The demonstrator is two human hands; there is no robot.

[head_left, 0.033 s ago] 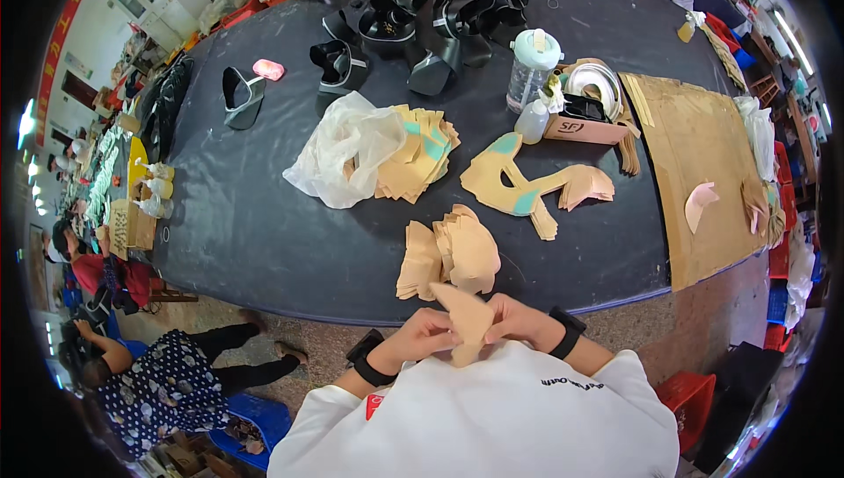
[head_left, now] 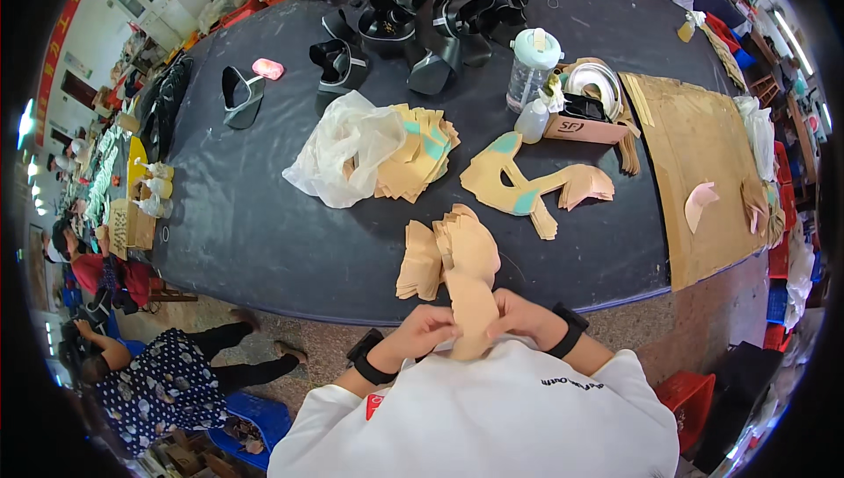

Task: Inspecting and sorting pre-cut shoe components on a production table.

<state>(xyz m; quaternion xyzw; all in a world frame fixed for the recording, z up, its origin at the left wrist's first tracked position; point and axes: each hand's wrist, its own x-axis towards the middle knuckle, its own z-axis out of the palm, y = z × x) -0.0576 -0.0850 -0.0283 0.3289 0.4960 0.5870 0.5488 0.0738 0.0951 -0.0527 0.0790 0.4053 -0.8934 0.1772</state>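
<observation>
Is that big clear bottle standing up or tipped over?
Standing up: the big clear bottle rests on the black table with its pale green lid on top.

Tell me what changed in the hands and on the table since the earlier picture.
The tan piece turned: its far end swung rightward and away from the wearer. The left hand and right hand kept hold. The tan stacks and black visors stayed put.

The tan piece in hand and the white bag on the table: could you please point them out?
Tan piece in hand (head_left: 474, 309), head view: its middle.
White bag (head_left: 343, 151), head view: its crumpled middle.
</observation>
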